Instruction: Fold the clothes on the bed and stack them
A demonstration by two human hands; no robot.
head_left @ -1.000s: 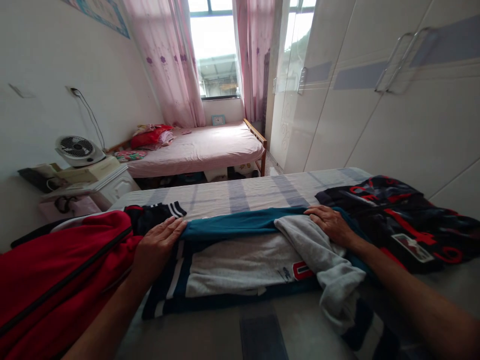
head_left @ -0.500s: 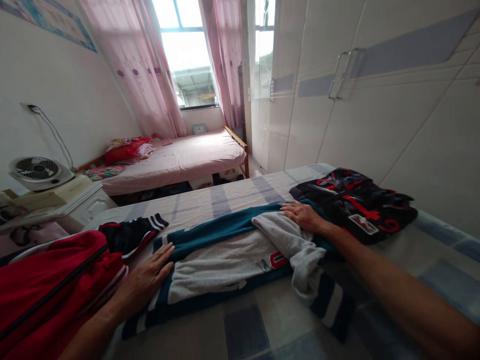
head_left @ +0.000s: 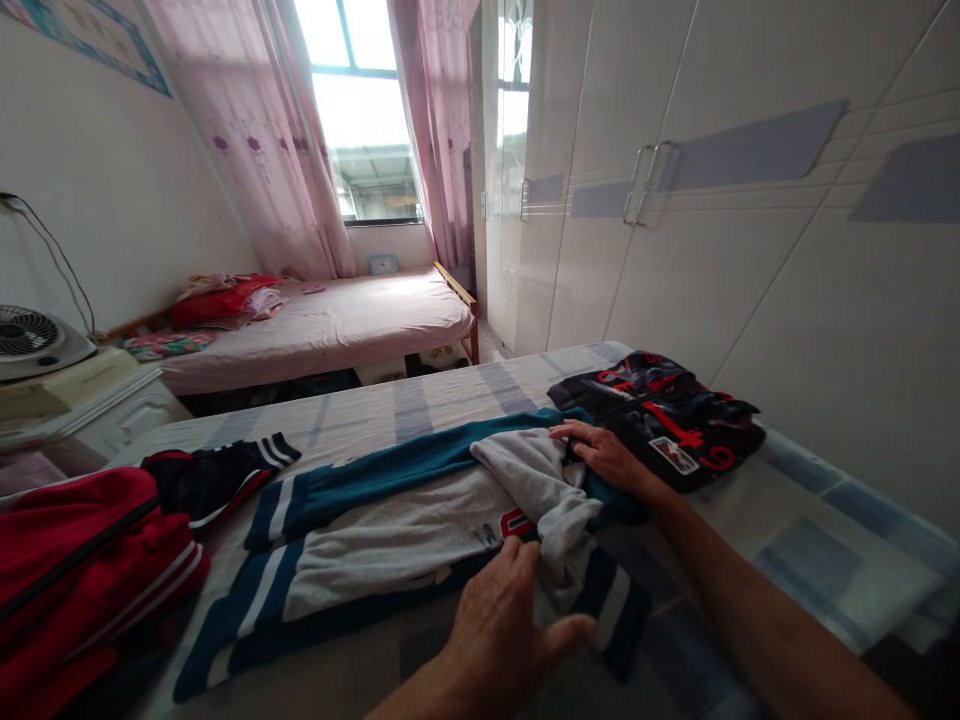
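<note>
A grey and teal sweatshirt [head_left: 390, 540] lies partly folded on the bed, with striped navy-and-white cuffs and a red letter on its front. My left hand [head_left: 495, 620] is at its near edge beside the red letter, thumb spread away and fingertips on the cloth. My right hand [head_left: 607, 455] rests open on the right end of the sweatshirt, by the bunched grey sleeve [head_left: 551, 490]. Just beyond that hand lies a folded black garment [head_left: 667, 410] with red lettering. To the left is a red jacket [head_left: 82, 540] with a dark striped sleeve [head_left: 225, 475].
The checked bed sheet [head_left: 810, 560] spreads under the clothes. White wardrobe doors [head_left: 750, 280] stand along the right. A second bed [head_left: 360, 320] with a pink sheet is below the window, and a small fan [head_left: 37, 340] sits on a cabinet at the left.
My left hand has moved from the sweatshirt's left end rightward to its near edge by the red letter. The right hand stays on the right end. The view has turned slightly right.
</note>
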